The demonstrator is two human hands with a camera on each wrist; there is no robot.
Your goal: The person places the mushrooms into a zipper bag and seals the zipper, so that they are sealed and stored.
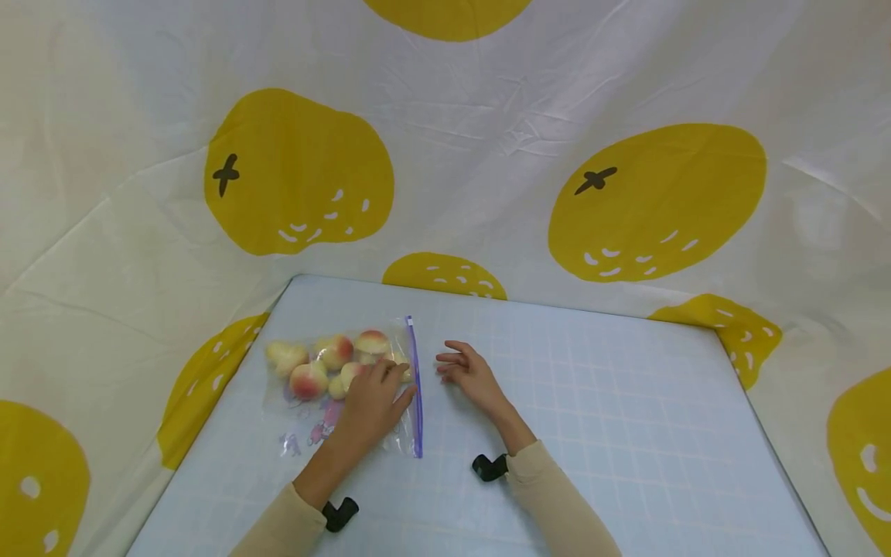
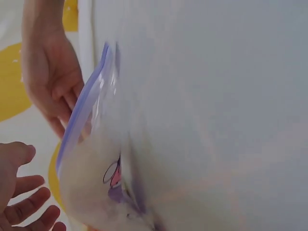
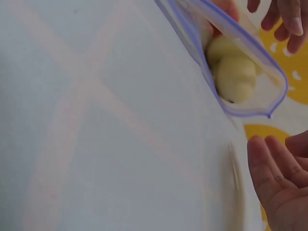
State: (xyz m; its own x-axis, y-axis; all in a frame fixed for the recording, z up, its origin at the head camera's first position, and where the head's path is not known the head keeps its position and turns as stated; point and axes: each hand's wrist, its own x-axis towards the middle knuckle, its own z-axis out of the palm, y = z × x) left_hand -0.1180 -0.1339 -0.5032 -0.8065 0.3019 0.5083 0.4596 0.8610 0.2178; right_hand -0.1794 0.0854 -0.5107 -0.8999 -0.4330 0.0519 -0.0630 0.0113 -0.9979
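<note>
A clear zip bag (image 1: 306, 433) with a purple zip edge (image 1: 418, 418) lies on the left part of the table. Several yellowish fruits, some with red blushes like the peach (image 1: 308, 382), fill its far side. Seen from the right wrist, the bag's mouth (image 3: 280, 94) gapes, with a pale yellow fruit (image 3: 236, 79) just inside. My left hand (image 1: 373, 406) hovers over or rests on the bag near the zip; contact is unclear. Its fingers are loosely bent and grip nothing. To the right of the zip edge, my right hand (image 1: 476, 383) is held apart from the bag, fingers relaxed.
The table (image 1: 592, 418) has a pale cloth with faint lines. A white curtain with yellow fruit prints (image 1: 299, 170) hangs behind and around it. Black wrist mounts (image 1: 339, 514) sit at both sleeve cuffs.
</note>
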